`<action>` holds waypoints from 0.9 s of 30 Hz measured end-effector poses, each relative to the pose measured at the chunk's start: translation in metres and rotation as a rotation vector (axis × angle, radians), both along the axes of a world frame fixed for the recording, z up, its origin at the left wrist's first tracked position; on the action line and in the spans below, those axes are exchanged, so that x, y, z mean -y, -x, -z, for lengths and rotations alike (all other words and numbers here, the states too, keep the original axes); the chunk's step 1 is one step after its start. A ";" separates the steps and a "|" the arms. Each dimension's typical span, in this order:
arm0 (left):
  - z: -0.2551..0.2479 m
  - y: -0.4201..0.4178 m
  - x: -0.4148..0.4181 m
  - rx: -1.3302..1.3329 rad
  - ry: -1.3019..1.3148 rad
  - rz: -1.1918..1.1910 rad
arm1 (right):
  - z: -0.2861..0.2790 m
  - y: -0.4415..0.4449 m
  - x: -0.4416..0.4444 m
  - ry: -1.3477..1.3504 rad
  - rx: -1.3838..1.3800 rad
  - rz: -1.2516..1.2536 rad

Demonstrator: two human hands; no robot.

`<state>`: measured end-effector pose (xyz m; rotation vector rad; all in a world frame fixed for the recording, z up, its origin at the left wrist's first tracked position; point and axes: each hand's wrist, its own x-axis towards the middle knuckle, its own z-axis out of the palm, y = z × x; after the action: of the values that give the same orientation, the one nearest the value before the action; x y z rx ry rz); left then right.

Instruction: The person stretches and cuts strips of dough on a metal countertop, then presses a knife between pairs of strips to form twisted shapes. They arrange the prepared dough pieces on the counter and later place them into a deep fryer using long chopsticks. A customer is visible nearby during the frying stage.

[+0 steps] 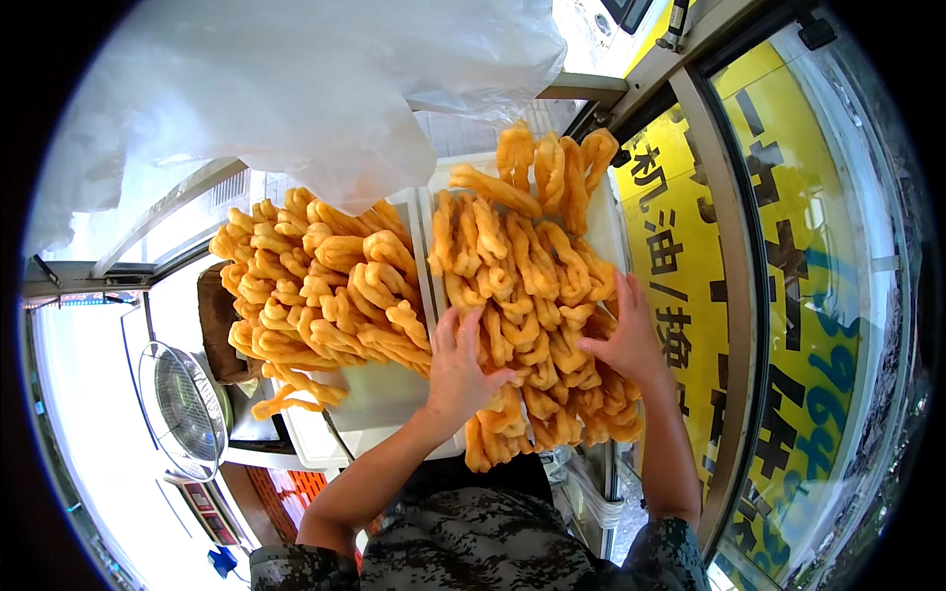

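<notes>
Twisted fried dough sticks point(528, 325) lie heaped in rows on a white tray point(607, 210) before me. My left hand point(460, 366) rests at the left side of this heap, thumb and fingers apart against the dough. On the heap's right side my right hand point(628, 329) touches the dough, its fingers pointing up and its thumb spread inward. Neither hand is closed around a piece. A second pile of dough twists point(318, 288) fills much of another white tray point(369, 395) to the left, with some loose twists at its lower edge.
Clear plastic sheeting point(318, 89) hangs over the far side. A framed glass pane point(798, 295) and yellow panels with writing stand at the right. A round wire strainer point(182, 410) is at the left, near a brown box point(220, 325). An orange plastic crate point(299, 485) sits below.
</notes>
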<state>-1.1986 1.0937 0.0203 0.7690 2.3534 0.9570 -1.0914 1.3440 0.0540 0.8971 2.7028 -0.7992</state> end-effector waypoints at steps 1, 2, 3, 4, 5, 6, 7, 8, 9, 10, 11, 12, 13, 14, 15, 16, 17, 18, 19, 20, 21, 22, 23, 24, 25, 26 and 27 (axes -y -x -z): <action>0.002 -0.001 -0.002 0.018 -0.022 -0.013 | 0.008 -0.002 0.002 -0.005 -0.039 0.002; 0.005 -0.001 -0.003 0.036 -0.044 -0.029 | 0.015 -0.003 0.004 -0.009 -0.077 0.001; 0.007 -0.001 -0.002 0.052 -0.061 -0.051 | 0.017 0.003 0.010 -0.028 -0.085 -0.006; 0.009 0.001 -0.003 0.069 -0.095 -0.034 | 0.020 0.013 0.016 -0.048 -0.096 -0.007; 0.012 0.004 -0.005 0.086 -0.127 -0.019 | 0.023 0.023 0.021 -0.067 -0.106 -0.009; 0.014 0.008 -0.008 0.102 -0.161 -0.010 | 0.026 0.031 0.023 -0.068 -0.152 -0.003; 0.017 0.012 -0.012 0.066 -0.220 -0.033 | 0.029 0.038 0.025 -0.068 -0.197 0.002; 0.019 0.016 -0.017 0.030 -0.279 -0.057 | 0.033 0.046 0.025 -0.069 -0.242 0.007; 0.021 0.021 -0.022 -0.009 -0.337 -0.084 | 0.036 0.056 0.024 -0.075 -0.329 0.042; 0.019 0.028 -0.032 0.031 -0.454 -0.189 | 0.039 0.066 0.021 -0.086 -0.414 0.081; 0.019 0.037 -0.040 -0.038 -0.450 -0.217 | 0.043 0.077 0.017 -0.097 -0.499 0.120; 0.020 0.045 -0.047 -0.108 -0.446 -0.246 | 0.052 0.090 0.014 -0.201 -0.534 0.158; 0.020 0.054 -0.056 -0.174 -0.446 -0.273 | 0.051 0.106 0.011 -0.206 -0.575 0.187; 0.021 0.063 -0.066 -0.165 -0.520 -0.311 | 0.050 0.123 0.011 -0.211 -0.617 0.216; 0.020 0.072 -0.075 -0.185 -0.490 -0.340 | 0.052 0.138 0.009 -0.216 -0.654 0.249; 0.017 0.081 -0.083 -0.206 -0.456 -0.367 | 0.057 0.155 0.004 -0.236 -0.668 0.277; 0.016 0.089 -0.092 -0.228 -0.421 -0.392 | 0.063 0.171 -0.001 -0.256 -0.683 0.307; 0.020 0.099 -0.097 -0.274 -0.459 -0.421 | 0.063 0.183 -0.001 -0.274 -0.701 0.332; 0.022 0.102 -0.097 -0.315 -0.461 -0.426 | 0.062 0.187 0.000 -0.240 -0.664 0.350; 0.025 0.104 -0.097 -0.355 -0.464 -0.430 | 0.059 0.189 0.000 -0.207 -0.628 0.370; 0.026 0.106 -0.094 -0.396 -0.460 -0.436 | 0.060 0.191 0.003 -0.168 -0.589 0.386; 0.028 0.106 -0.093 -0.406 -0.474 -0.429 | 0.060 0.187 0.004 -0.172 -0.651 0.356; 0.029 0.107 -0.091 -0.420 -0.461 -0.399 | 0.057 0.174 0.003 -0.130 -0.618 0.266; 0.029 0.109 -0.088 -0.436 -0.449 -0.377 | 0.050 0.154 0.002 -0.087 -0.583 0.167; 0.029 0.110 -0.086 -0.446 -0.440 -0.351 | 0.040 0.132 0.003 -0.050 -0.545 0.073; 0.028 0.112 -0.081 -0.486 -0.419 -0.324 | 0.020 0.109 0.014 -0.009 -0.432 0.002; 0.027 0.115 -0.077 -0.526 -0.399 -0.299 | 0.004 0.089 0.025 0.027 -0.319 -0.070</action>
<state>-1.3137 1.1706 -0.0067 0.9218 2.8230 1.5410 -1.1804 1.3187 0.0495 0.7165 2.9642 -1.0399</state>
